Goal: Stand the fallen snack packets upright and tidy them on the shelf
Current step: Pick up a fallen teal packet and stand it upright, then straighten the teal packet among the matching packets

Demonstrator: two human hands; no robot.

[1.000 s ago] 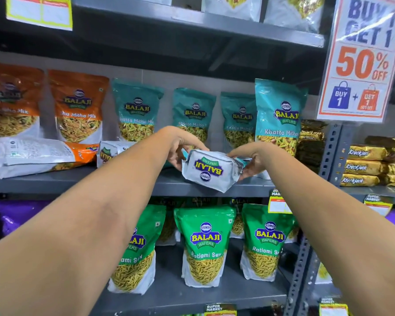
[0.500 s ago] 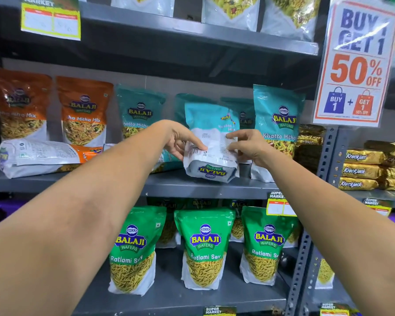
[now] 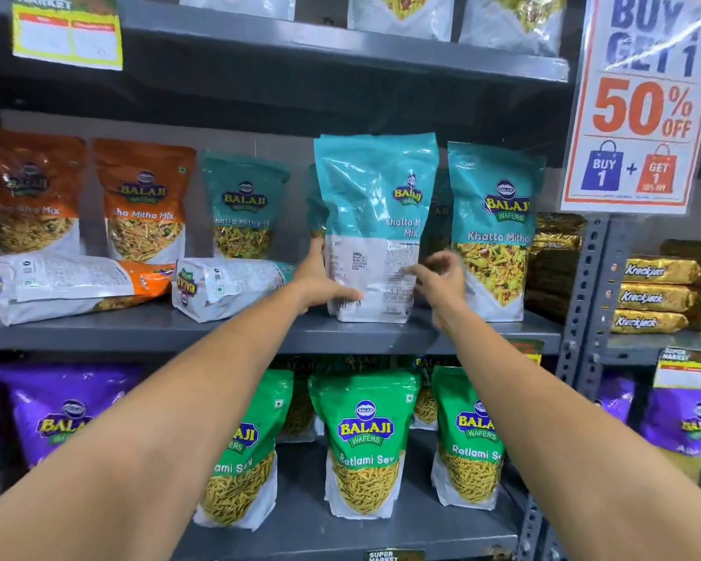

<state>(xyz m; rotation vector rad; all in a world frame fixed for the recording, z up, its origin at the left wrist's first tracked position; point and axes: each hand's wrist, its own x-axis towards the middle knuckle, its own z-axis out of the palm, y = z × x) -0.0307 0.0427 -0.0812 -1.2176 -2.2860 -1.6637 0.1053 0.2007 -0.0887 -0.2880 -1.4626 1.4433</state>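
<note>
A teal Khatta Mitha Mix packet [image 3: 375, 220] stands upright on the middle shelf [image 3: 219, 336], its printed back panel turned toward me. My left hand [image 3: 320, 279] grips its lower left edge, thumb across the front and fingers behind. My right hand [image 3: 442, 277] hovers at the lower right edge with fingers spread and only the fingertips brushing the packet. Two packets lie on their sides to the left: an orange one [image 3: 69, 285] and a teal one [image 3: 227, 287].
Upright orange packets [image 3: 144, 200] and teal packets [image 3: 494, 228] line the back of the same shelf. Green Ratlami Sev packets [image 3: 365, 443] stand on the shelf below, with purple packets [image 3: 61, 419] beside them. Gold biscuit packs [image 3: 656, 297] fill the right bay under a 50% off sign [image 3: 640, 103].
Both hands have turned the teal packet from lying on its side to standing upright on the shelf. My right hand has loosened its hold.
</note>
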